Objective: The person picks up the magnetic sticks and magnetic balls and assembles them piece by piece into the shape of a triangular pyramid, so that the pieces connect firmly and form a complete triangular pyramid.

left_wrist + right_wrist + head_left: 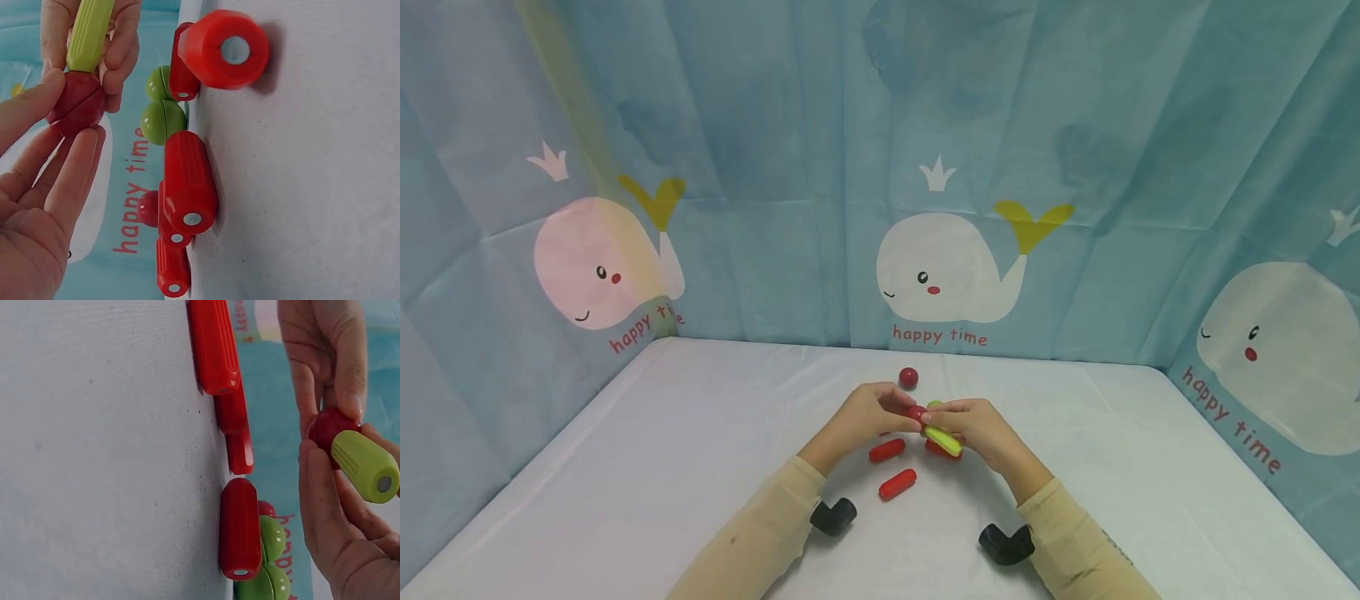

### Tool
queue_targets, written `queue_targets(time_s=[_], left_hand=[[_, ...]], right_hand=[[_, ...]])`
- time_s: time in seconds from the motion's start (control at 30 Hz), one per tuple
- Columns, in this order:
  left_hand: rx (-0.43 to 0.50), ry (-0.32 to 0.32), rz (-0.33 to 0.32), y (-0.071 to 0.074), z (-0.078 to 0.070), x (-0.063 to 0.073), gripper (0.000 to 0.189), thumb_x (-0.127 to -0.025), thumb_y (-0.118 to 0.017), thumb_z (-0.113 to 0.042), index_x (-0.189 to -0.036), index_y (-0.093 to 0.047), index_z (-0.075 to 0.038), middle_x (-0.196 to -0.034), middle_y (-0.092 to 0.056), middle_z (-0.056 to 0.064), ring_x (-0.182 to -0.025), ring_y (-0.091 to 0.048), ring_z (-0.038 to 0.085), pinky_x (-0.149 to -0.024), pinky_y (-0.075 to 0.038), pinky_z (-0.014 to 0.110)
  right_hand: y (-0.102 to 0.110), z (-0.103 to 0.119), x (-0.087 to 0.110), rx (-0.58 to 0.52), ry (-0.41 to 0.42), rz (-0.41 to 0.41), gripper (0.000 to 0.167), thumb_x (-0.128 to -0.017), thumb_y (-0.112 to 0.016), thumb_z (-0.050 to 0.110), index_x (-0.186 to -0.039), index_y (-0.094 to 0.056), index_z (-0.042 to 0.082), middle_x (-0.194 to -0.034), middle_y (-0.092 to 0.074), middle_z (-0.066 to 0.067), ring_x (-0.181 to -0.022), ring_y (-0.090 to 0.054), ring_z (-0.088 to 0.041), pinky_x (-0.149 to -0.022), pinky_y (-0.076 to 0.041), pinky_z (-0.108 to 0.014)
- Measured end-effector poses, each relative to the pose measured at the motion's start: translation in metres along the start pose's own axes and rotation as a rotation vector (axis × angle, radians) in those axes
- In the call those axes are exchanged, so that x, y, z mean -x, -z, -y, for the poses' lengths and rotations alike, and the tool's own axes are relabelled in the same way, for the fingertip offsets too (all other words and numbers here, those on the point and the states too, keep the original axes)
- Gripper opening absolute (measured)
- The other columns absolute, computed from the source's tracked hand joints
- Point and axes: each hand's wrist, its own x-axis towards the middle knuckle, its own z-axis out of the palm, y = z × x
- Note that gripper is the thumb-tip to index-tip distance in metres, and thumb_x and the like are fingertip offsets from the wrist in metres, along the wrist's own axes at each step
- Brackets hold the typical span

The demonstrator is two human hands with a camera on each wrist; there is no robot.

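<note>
A dark red ball (76,103) has a yellow-green rod (943,442) set end-on against it, held up above the table. My left hand (868,417) pinches the ball between thumb and fingers. From the other side, my right hand (985,429) grips the same ball, its fingertips beside the joint with the rod. The rod's free end, showing a grey metal disc, points toward the right wrist camera. Below the hands lie several red ribbed rods (898,484) with metal ends. The right hand partly covers one red rod (943,451) in the head view.
Another red ball (908,378) lies farther back on the white table (737,417). Two green balls (164,122) sit close together beyond the red rods. Black curved pieces (833,517) stick out beside both sleeves. A blue whale-print curtain (775,250) hangs behind the table.
</note>
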Motion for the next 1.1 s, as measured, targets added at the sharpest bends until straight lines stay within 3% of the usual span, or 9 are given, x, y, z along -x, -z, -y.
queue_targets(time_s=[0.2,0.53,0.77,1.1], left_hand=[[-0.001,0.006,0.003,0.0,-0.001,0.001,0.027,-0.082,-0.082,-0.025,-0.106,-0.071,-0.019,-0.105,-0.071,0.001,-0.097,-0.065,0.016,-0.086,-0.059,0.033],[-0.001,-0.002,0.025,0.001,0.0,-0.001,0.028,-0.082,-0.082,-0.026,-0.107,-0.071,-0.019,-0.106,-0.072,0.001,-0.097,-0.066,0.016,-0.086,-0.059,0.034],[-0.1,0.031,0.028,0.013,0.001,0.0,0.032,-0.082,-0.081,-0.031,-0.108,-0.072,-0.017,-0.101,-0.072,0.0,-0.091,-0.067,0.019,-0.087,-0.058,0.039],[-0.174,0.096,0.105,0.025,0.005,0.0,0.021,-0.082,-0.081,-0.025,-0.099,-0.073,-0.016,-0.096,-0.07,-0.001,-0.086,-0.064,0.017,-0.085,-0.058,0.037]], right_hand=[[0.0,0.0,0.0,-0.021,0.018,0.028,0.037,-0.087,-0.075,0.036,-0.107,-0.076,0.006,-0.099,-0.077,-0.005,-0.095,-0.067,-0.016,-0.091,-0.056,-0.036],[0.0,0.001,0.002,-0.041,0.018,0.04,0.038,-0.088,-0.074,0.033,-0.112,-0.074,0.004,-0.103,-0.076,-0.007,-0.095,-0.068,-0.017,-0.095,-0.055,-0.038],[-0.001,0.001,0.001,-0.027,0.006,0.008,0.039,-0.087,-0.075,0.036,-0.111,-0.075,0.006,-0.101,-0.077,-0.007,-0.097,-0.067,-0.018,-0.093,-0.055,-0.038],[0.0,0.002,0.001,-0.025,-0.001,-0.011,0.041,-0.085,-0.077,0.037,-0.111,-0.074,0.005,-0.102,-0.077,-0.007,-0.098,-0.068,-0.018,-0.095,-0.055,-0.041]])
